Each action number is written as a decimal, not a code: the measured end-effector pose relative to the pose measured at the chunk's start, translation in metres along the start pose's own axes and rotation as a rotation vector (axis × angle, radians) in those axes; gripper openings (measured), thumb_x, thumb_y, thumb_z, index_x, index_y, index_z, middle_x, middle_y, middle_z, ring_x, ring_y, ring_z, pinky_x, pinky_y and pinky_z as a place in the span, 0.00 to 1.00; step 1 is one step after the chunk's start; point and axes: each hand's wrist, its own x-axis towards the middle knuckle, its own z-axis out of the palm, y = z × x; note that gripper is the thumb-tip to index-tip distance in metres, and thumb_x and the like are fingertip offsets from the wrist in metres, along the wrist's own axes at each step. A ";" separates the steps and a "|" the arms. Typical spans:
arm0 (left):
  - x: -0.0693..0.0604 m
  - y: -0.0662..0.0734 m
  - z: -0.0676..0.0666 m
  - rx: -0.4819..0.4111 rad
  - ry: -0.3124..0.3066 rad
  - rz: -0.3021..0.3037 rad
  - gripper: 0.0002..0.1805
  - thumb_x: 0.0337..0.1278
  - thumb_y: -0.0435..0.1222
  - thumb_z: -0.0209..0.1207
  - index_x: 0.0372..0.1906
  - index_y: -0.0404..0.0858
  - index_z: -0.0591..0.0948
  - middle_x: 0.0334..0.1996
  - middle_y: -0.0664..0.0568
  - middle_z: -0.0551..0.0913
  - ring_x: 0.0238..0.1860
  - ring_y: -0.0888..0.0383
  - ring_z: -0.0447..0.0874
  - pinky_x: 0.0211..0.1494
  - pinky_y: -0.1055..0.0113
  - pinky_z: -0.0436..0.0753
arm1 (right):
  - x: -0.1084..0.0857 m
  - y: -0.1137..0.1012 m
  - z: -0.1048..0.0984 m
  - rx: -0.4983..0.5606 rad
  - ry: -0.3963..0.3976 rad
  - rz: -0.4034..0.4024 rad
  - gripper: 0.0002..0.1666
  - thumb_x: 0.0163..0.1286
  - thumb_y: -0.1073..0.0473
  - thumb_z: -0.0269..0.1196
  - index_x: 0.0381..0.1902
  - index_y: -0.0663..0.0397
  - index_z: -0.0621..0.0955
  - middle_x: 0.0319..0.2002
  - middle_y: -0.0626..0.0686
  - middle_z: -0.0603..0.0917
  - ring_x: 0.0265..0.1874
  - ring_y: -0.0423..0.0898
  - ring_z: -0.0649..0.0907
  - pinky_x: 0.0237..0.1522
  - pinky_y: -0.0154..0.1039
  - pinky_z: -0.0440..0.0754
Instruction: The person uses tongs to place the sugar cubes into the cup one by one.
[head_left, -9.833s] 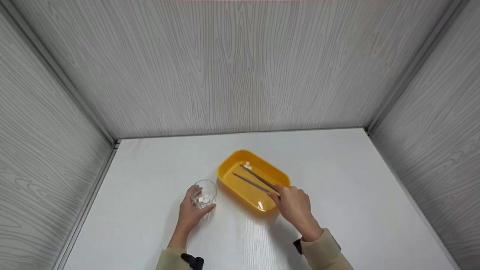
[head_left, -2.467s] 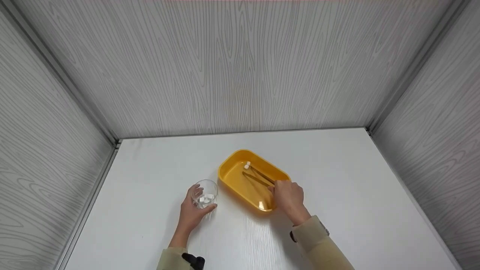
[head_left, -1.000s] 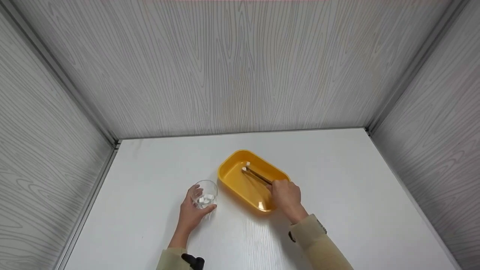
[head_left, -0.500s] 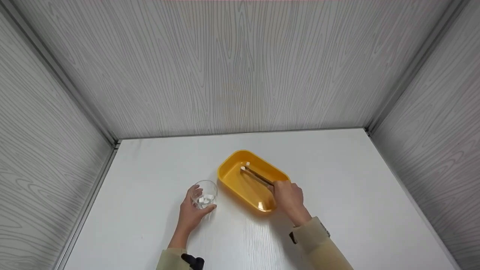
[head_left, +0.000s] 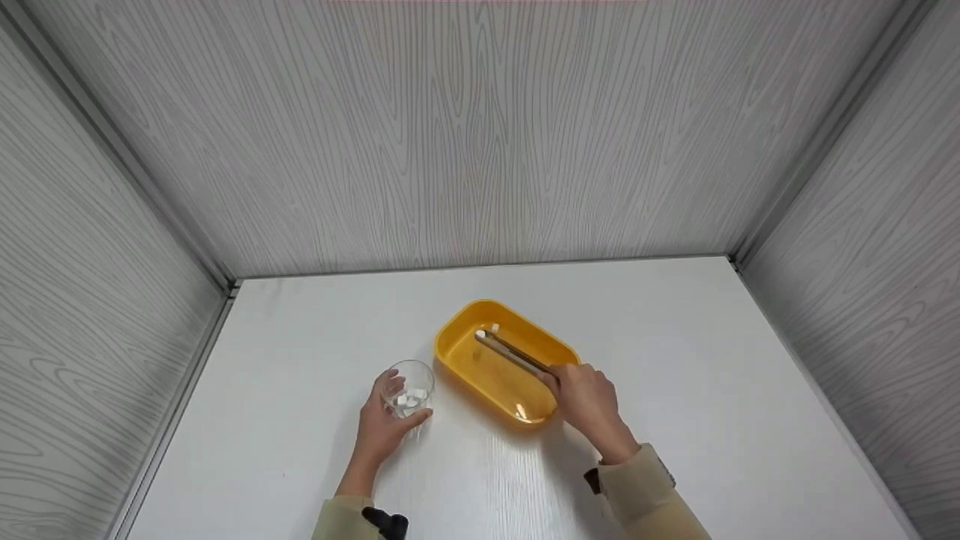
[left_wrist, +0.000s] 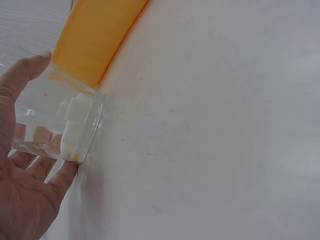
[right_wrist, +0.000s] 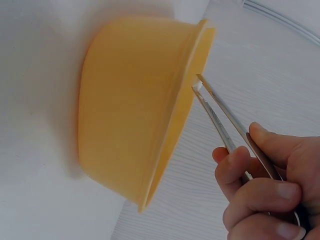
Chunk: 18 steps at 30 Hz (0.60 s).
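Observation:
My left hand [head_left: 379, 427] grips a clear glass [head_left: 414, 370] standing on the table, thumb on one side and fingers round the other. Several small white cubes [left_wrist: 76, 120] lie at the bottom of the glass. My right hand [head_left: 589, 397] holds metal tongs [head_left: 517, 354], its fingers curled round both arms. Between the serrated tips of the tongs sits one white cube [right_wrist: 197, 85], raised to about the rim height of the yellow tray [head_left: 469, 379]. Another white cube [head_left: 495, 328] shows at the far end inside the tray.
The white tabletop [head_left: 300, 360] surrounds the tray and the glass. Grey wood-grain panels [head_left: 480, 150] rise at the back and on both sides. The tray's left side stands close to the glass.
Across the frames, the tongs go from spread apart to closed on a cube. In the last half second the tongs and cube rise, moving slightly left. The left hand and glass stay put.

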 end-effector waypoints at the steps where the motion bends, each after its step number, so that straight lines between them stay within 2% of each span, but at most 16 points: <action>1: 0.000 0.000 0.000 0.000 0.001 0.000 0.52 0.36 0.40 0.79 0.70 0.38 0.64 0.64 0.41 0.73 0.67 0.44 0.68 0.70 0.48 0.68 | -0.001 -0.001 -0.001 0.000 0.003 -0.006 0.17 0.71 0.51 0.63 0.22 0.50 0.79 0.12 0.45 0.67 0.11 0.43 0.67 0.13 0.36 0.64; 11: 0.002 -0.003 0.000 -0.007 -0.012 0.000 0.52 0.38 0.40 0.79 0.70 0.38 0.63 0.64 0.39 0.73 0.68 0.43 0.65 0.71 0.48 0.66 | -0.010 -0.015 -0.011 0.047 0.014 -0.063 0.15 0.70 0.52 0.63 0.23 0.49 0.79 0.12 0.43 0.64 0.11 0.40 0.64 0.12 0.34 0.61; 18: 0.002 -0.003 0.001 0.030 -0.007 -0.017 0.51 0.38 0.41 0.78 0.70 0.39 0.63 0.65 0.40 0.72 0.69 0.43 0.66 0.71 0.48 0.67 | -0.018 -0.032 -0.012 0.067 0.024 -0.162 0.17 0.70 0.53 0.64 0.21 0.47 0.75 0.14 0.42 0.60 0.13 0.37 0.61 0.15 0.31 0.59</action>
